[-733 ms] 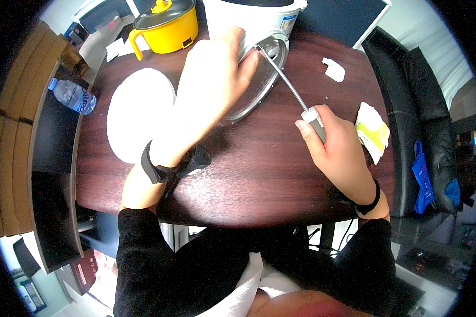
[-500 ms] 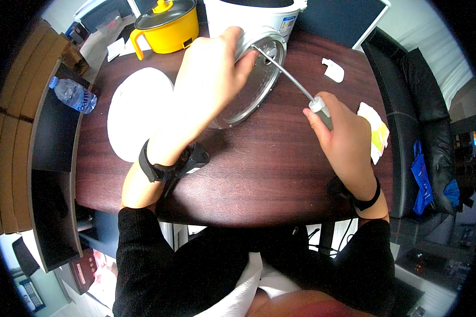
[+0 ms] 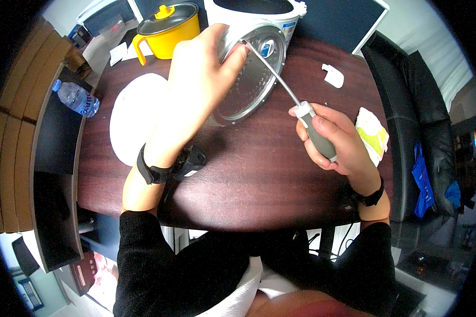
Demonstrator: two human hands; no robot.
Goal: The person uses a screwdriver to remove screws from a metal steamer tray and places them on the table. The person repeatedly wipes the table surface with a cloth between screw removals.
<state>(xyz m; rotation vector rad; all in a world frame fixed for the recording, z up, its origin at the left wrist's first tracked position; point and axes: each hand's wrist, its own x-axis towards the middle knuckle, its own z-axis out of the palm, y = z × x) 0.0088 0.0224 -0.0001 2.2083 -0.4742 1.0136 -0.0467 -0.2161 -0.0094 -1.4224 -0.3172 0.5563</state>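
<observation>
Outstretched, the left hand pinches the upper-left rim of a clear round cover, tilted over the tabletop before a white bucket. Nearer the body, the right hand curls around a grey-handled screwdriver, its shaft slanting up-left to the left thumb.

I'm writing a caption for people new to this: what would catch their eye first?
Probably the bright yellow pot, at the far left of the table. Then, just above the picture's middle, the left hand grips a round shiny piece, and the right hand holds a screwdriver pointing toward it. Beyond them stands a white bucket.
</observation>
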